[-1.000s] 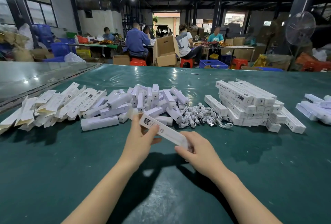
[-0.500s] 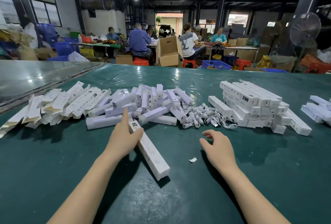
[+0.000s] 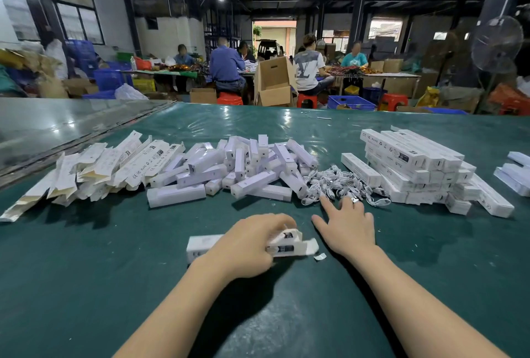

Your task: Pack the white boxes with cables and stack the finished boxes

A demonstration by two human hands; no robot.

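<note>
**Q:** What portion of the work is judged complete?

**A:** At the right of the green table (image 3: 86, 271), a stack of finished boxes (image 3: 413, 162) has been built several layers high. That portion is taken as done.

**Q:** What is left?

**A:** A fan of flat cartons (image 3: 100, 165) is laid out at the left, not yet folded. A loose heap of white boxes (image 3: 243, 168) lies in the middle; whether these are filled cannot be told. Between the heap and the stack, a tangle of white cables (image 3: 338, 185) is left to be packed. The task is judged well short of finished.

**Q:** Which unit is being handled?

**A:** One open box (image 3: 284, 246) lies flat on the table nearest the person, its right end flap open. It is gripped by the left hand (image 3: 246, 246), with the fingers curled over it. No cable is seen inside. The right hand (image 3: 347, 226) is spread and holds nothing, its forefinger at the near edge of the cables; contact cannot be confirmed.
</note>
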